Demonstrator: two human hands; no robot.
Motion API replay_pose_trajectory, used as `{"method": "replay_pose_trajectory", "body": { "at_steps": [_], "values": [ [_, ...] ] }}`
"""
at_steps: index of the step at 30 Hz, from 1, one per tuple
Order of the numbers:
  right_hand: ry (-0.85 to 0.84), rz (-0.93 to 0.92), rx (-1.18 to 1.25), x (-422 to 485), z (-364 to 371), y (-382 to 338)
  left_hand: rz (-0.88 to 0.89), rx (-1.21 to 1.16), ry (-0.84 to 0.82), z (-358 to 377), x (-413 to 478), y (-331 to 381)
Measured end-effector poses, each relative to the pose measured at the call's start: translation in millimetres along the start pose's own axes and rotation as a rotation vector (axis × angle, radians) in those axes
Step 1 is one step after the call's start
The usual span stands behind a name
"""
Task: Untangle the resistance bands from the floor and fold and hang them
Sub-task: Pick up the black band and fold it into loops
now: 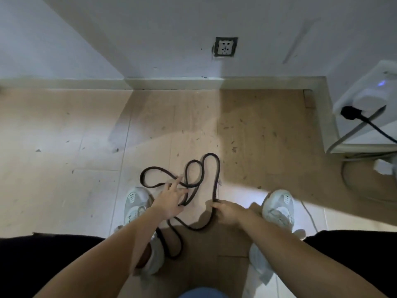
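Resistance band, lower centre on floor: limp, light, rubbery (probably grippy). Right hand pinches one strand; left hand spread over crossing. Best hold: beside crossing.

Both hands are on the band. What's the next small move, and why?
Probably lift the right hand, which grips one strand, while the left hand pins the crossing under its spread fingers: the resistance band lies in overlapping loops on the floor.

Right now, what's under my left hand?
Strands of the thin dark looped resistance band pass under the left hand, on the pale wooden floor. How they cross beneath the palm is hidden.
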State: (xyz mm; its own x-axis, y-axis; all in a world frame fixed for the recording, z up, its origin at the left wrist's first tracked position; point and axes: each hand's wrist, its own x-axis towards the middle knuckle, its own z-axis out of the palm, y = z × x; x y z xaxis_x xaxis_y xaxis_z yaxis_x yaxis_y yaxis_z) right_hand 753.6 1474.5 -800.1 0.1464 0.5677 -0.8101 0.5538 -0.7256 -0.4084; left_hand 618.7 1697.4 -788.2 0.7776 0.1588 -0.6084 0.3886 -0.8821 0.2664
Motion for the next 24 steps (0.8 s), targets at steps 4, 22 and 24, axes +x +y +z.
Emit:
{"method": "replay_pose_trajectory", "body": {
  "at_steps": [4,22,24],
  "values": [
    [0.003,0.035,-0.022,4.1,6.6,8.4,-0.036,0.007,-0.101,-2.8,15.9,3.0],
    [0.708,-0.128,0.992,-46.7,-133.6,-42.9,0.148,-0.768,0.436,-203.7,-1.7,72.1],
    [0.748,-0.256,0.966,-62.5,-157.4,-54.7,0.220,-0.786,0.494,-230.7,-12.7,85.6]
  ]
}}
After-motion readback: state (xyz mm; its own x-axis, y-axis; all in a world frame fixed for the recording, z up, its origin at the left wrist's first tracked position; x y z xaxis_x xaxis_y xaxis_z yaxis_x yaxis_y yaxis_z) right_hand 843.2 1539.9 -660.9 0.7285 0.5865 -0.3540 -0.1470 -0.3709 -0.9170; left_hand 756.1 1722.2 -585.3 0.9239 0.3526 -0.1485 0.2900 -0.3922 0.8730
